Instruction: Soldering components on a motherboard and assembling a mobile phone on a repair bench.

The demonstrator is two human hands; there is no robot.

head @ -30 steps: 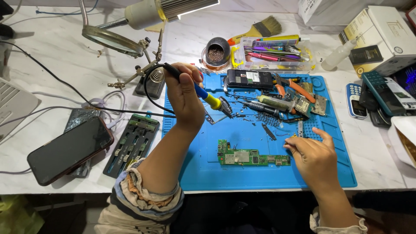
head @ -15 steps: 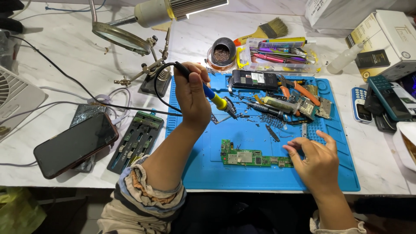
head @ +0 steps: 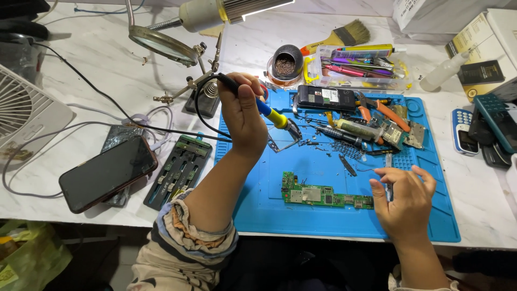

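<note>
My left hand (head: 242,116) is raised over the blue work mat (head: 301,161) and grips a soldering iron (head: 272,114) with a black handle and a blue and yellow collar. Its tip points down and to the right, above the mat. A green circuit board (head: 323,195) lies on the mat near the front. Just right of the board, my right hand (head: 404,196) rests on the mat and pinches thin metal tweezers (head: 389,160) between thumb and fingers.
The mat's back holds a black phone body (head: 326,98), orange pliers (head: 385,110) and loose parts. Behind it are a tip-cleaner pot (head: 285,62), a tool tray (head: 361,67), a brush (head: 344,35) and a magnifier stand (head: 164,46). To the left are a dark phone (head: 107,172), a black fixture (head: 177,170) and a white fan (head: 27,113).
The view has shifted slightly. My left hand keeps the iron in almost the same place. My right hand has edged a little to the right by the board.
</note>
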